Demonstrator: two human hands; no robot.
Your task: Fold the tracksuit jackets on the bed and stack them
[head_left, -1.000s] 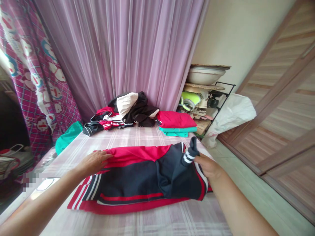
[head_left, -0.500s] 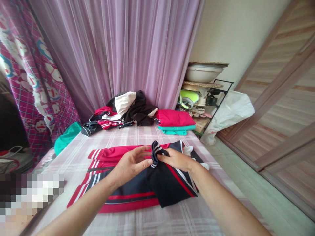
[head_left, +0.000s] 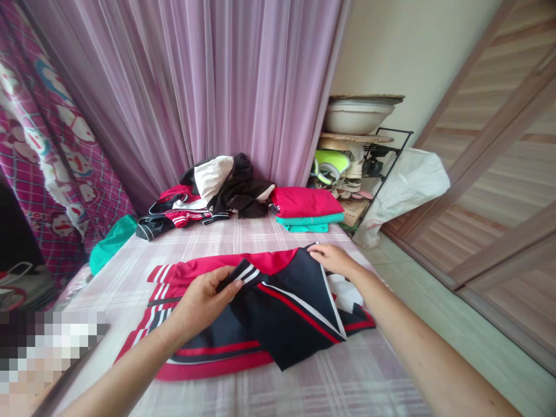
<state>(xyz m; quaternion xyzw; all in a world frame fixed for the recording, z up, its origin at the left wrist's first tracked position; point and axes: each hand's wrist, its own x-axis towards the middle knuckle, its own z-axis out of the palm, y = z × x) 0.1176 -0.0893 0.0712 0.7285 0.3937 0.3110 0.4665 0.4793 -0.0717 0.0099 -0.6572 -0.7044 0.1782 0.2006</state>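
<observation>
A navy and red track jacket (head_left: 230,315) with white stripes lies partly folded on the checked bedsheet (head_left: 347,382). My left hand (head_left: 208,295) pinches its navy white-striped cuff (head_left: 247,273) between thumb and fingers, near the middle of the jacket. At the jacket's far right corner, my right hand (head_left: 330,259) is closed on the navy fabric beside the white piping. A sleeve panel with a red and a white line slants across the front. White cloth (head_left: 345,292) shows under the right side, partly hidden by my right forearm.
Behind the jacket lies a loose heap of dark, white and red clothes (head_left: 230,188). Right of it is a folded stack, red cloth (head_left: 306,201) over teal cloth (head_left: 310,222). A rack (head_left: 393,168) and a white bag (head_left: 412,179) stand past the bed's right edge.
My right hand has left the striped cuff and moved right to the jacket's far corner. My left hand now grips the cuff and has drawn it left, flattening it. The view has shifted slightly.
</observation>
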